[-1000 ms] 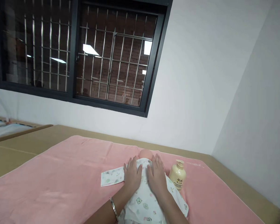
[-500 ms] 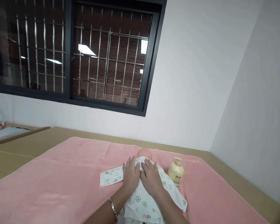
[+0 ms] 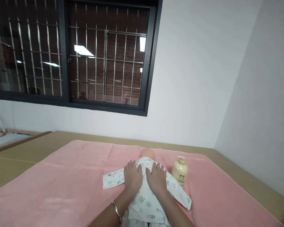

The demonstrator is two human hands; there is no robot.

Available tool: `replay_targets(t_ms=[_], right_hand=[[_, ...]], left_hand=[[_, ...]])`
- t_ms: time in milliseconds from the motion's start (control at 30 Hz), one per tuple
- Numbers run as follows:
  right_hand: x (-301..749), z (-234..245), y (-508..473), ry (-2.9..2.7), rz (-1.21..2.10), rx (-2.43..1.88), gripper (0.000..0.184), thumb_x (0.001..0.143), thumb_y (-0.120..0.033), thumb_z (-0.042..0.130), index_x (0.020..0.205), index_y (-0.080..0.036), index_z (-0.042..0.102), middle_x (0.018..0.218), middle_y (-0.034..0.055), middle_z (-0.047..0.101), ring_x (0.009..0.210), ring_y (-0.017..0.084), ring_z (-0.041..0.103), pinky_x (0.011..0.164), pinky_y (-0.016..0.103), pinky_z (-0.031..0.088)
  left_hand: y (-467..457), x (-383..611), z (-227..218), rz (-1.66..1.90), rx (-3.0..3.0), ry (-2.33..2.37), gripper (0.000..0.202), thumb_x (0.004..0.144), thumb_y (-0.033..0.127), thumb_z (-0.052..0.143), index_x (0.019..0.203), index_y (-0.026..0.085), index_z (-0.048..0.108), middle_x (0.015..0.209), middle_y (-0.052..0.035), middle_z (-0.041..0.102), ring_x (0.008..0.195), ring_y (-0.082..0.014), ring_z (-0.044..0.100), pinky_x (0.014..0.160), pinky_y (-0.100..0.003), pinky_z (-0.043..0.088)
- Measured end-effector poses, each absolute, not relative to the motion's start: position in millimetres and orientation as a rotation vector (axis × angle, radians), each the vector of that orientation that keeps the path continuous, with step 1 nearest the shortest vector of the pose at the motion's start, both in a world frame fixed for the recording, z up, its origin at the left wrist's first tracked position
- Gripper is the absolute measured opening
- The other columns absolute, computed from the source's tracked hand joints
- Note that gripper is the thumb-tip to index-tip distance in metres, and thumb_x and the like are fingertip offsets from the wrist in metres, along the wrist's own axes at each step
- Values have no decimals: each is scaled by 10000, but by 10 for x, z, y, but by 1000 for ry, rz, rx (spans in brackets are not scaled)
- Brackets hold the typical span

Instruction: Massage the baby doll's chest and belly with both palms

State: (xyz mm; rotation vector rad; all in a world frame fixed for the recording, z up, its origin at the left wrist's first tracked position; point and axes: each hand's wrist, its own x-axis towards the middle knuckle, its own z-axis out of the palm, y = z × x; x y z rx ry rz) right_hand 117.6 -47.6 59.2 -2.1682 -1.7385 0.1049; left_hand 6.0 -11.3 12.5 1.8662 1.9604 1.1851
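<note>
A baby doll lies on the pink blanket [image 3: 66, 186], its bald head [image 3: 147, 154] at the far end. Its torso is under a white long-sleeved baby top [image 3: 148, 201] printed with small green and coloured figures, one sleeve out to each side. My left hand [image 3: 133, 178] rests flat on the left of the chest, fingers stretched out, a silver bracelet on that wrist. Flat on the right of the chest lies my right hand [image 3: 156, 179], its fingers spread. Neither hand grasps anything. The doll's face is hidden.
A cream pump bottle [image 3: 180, 171] stands on the blanket by the right sleeve. Beneath the blanket is a tan padded surface [image 3: 61, 136], bordered by white walls [image 3: 191, 78]. A dark-framed window [image 3: 104, 63] with metal bars is above. Part of a wooden-edged bed [image 3: 14, 143] shows at left.
My hands have moved apart on the chest, the right one shifting rightward, and more of the top shows between them. The camera view has shifted slightly.
</note>
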Motion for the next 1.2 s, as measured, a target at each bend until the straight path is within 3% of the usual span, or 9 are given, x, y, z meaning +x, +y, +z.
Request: replay_targets(t_ms=[167, 267, 400, 533, 633, 700, 767, 933, 1200], right_hand=[[1188, 579, -440, -1806, 203, -2128, 735, 919, -530, 319, 1494, -73, 280, 1562, 174, 218, 1454, 356, 96, 1153, 518, 89], [1285, 703, -456, -1858, 347, -2018, 731, 896, -528, 377, 1483, -97, 316, 1553, 170, 248, 1444, 362, 150, 1148, 527, 125], [1548, 983, -489, -1752, 231, -1868, 645, 881, -352, 412, 1473, -103, 343, 1546, 151, 279, 1445, 306, 195, 1168, 476, 133], [1809, 1212, -550, -1556, -91, -1862, 653, 826, -174, 403, 1454, -4, 339, 1556, 172, 235, 1462, 271, 140, 1186, 394, 132], [1929, 1322, -618, -1507, -127, -1858, 610, 809, -131, 379, 1401, 6, 424, 1482, 192, 384, 1413, 256, 297, 1156, 355, 229], [2003, 1386, -660, -1478, -83, -1814, 545, 829, -163, 369, 1342, -61, 523, 1378, 156, 525, 1316, 232, 448, 1096, 325, 328], [2096, 1437, -686, -1384, -109, -1763, 500, 854, -203, 352, 1290, -115, 582, 1308, 120, 589, 1266, 215, 495, 1070, 318, 360], [2358, 1407, -631, -1482, -68, -1826, 503, 837, -177, 362, 1274, -90, 594, 1406, 127, 503, 1391, 226, 334, 1142, 359, 260], [2428, 1290, -533, -1658, 45, -1904, 585, 783, -85, 352, 1334, -88, 547, 1472, 122, 423, 1425, 204, 276, 1171, 360, 191]], left_hand=[[-107, 9, 180, 1144, 1809, 1947, 472, 925, 381, 377, 1304, 144, 527, 1449, -182, 445, 1401, -315, 316, 1160, -511, 143], [-129, -11, 292, 1279, 1732, 1777, 404, 910, 353, 424, 1236, 169, 575, 1438, -163, 463, 1405, -316, 308, 1167, -521, 127], [-233, 138, 563, 1514, 1474, 1188, 307, 880, 351, 517, 1124, 201, 630, 1321, -115, 575, 1308, -273, 451, 1125, -409, 299], [-367, 520, 870, 1355, 967, 710, 267, 893, 362, 511, 995, 159, 653, 1168, -139, 647, 1035, -244, 637, 919, -364, 492], [-393, 844, 1059, 1131, 712, 568, 330, 931, 369, 445, 991, 109, 637, 1083, -173, 665, 931, -211, 666, 862, -320, 521], [-371, 1027, 1148, 1022, 654, 530, 365, 943, 386, 423, 1026, 95, 626, 1055, -174, 666, 913, -207, 669, 837, -305, 530], [-331, 1169, 1203, 968, 610, 527, 397, 952, 404, 400, 1071, 88, 609, 1041, -171, 663, 901, -207, 669, 808, -298, 537], [-240, 1335, 1214, 918, 464, 545, 472, 957, 430, 369, 1185, 59, 549, 1041, -187, 647, 901, -213, 664, 759, -291, 545], [-274, 1378, 1097, 864, 376, 530, 481, 953, 426, 365, 1204, 50, 529, 1021, -185, 639, 910, -223, 656, 732, -288, 537]])
